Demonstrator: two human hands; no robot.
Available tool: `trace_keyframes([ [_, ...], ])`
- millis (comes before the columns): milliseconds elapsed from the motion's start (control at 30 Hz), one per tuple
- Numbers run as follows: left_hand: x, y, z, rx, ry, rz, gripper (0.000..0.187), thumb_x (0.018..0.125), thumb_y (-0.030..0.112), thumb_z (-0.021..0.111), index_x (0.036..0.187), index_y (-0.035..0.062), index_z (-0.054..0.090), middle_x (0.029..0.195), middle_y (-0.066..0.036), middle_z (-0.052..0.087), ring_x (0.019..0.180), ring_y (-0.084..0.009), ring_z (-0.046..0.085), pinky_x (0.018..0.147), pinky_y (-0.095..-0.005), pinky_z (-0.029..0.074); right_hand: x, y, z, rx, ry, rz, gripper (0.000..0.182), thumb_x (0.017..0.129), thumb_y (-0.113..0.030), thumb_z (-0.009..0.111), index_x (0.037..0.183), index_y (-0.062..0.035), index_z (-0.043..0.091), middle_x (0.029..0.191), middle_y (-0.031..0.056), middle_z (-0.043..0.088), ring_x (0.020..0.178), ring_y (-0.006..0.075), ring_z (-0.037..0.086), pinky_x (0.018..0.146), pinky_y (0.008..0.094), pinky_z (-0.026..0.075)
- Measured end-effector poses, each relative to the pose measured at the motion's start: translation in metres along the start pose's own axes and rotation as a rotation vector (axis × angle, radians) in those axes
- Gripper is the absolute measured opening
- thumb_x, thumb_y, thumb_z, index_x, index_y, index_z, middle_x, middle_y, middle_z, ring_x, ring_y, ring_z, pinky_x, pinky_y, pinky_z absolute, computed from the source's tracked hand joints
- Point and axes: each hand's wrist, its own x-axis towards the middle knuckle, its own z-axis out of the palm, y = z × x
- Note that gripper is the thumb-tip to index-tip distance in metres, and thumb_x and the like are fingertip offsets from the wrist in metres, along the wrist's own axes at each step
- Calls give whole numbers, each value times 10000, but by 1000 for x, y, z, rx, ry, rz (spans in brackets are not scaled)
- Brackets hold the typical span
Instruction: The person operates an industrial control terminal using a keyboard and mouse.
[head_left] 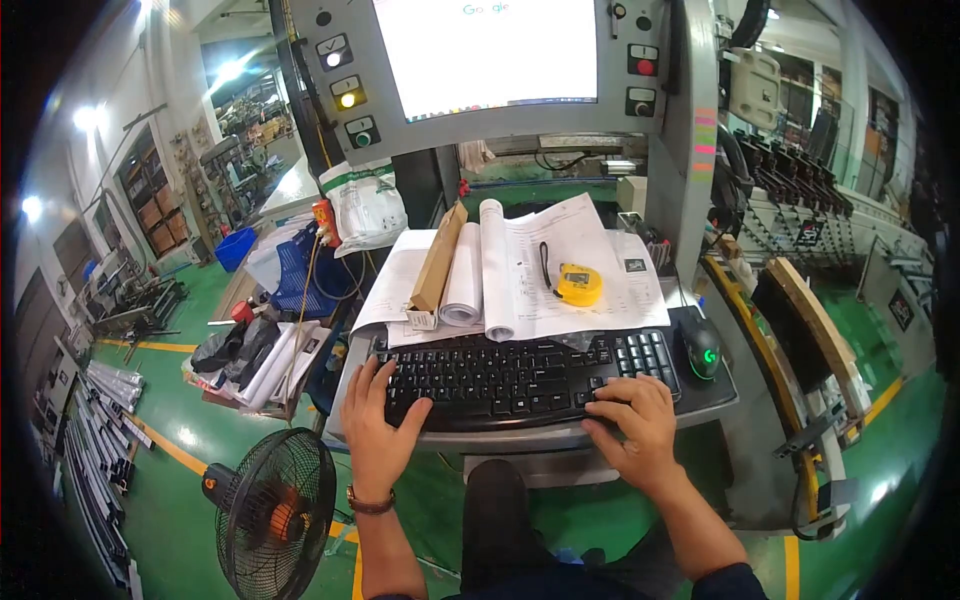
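Observation:
My left hand (378,425) rests on the left end of a black keyboard (500,385), fingers apart and thumb stretched toward the lower keys. At the keyboard's right end, my right hand (637,425) lies over the arrow keys and number pad with its fingers spread and slightly bent. Neither hand grips anything. A black mouse (698,345) with a green light sits just right of the keyboard. Behind the keys, a yellow tape measure (579,285) lies on printed paper sheets (545,240). Above, a screen (490,60) shows a mostly white page.
Rolled papers (497,270) and a long cardboard box (438,258) lie behind the keyboard. A white bag (366,205) stands left of them. A black fan (275,515) is at the lower left. Panel buttons (347,100) flank the screen. Wooden boards (815,320) stand at right.

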Motion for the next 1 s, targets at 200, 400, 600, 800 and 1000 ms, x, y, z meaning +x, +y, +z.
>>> trace_keyframes([
  [200,0,1,0,10,0,-5,663,917,343,866,1468,24,682,1594,-254,610,1472,-469,559,1246,-561,417,0,0,1,9,9,0,300,771,-136,957,1042,-128,827,1169,43,771,1173,288,730,1103,512,496],
  [400,0,-1,0,-14,0,5,670,915,354,870,1468,26,680,1587,-255,617,1473,-477,555,1249,-565,413,0,0,0,9,1,1,292,793,-146,945,1059,-133,825,1176,34,763,1168,281,731,1109,513,496],
  [600,0,-2,1,8,2,10,667,928,375,861,1470,32,679,1582,-246,623,1474,-480,550,1249,-575,406,0,0,0,4,-3,0,291,800,-155,943,1066,-137,826,1180,31,760,1170,278,730,1116,515,494],
  [800,-1,0,0,-2,-8,-13,669,935,388,858,1483,49,675,1600,-228,613,1495,-461,536,1257,-571,393,-2,1,1,-6,-1,-2,301,804,-162,942,1082,-138,829,1199,33,762,1187,277,726,1118,512,493],
  [1000,-2,-1,1,22,-9,-9,686,938,411,857,1496,61,667,1607,-223,608,1499,-458,533,1259,-570,388,4,-5,-4,-63,-69,12,366,852,-180,897,1203,-126,805,1319,51,764,1266,287,699,1165,505,453],
])
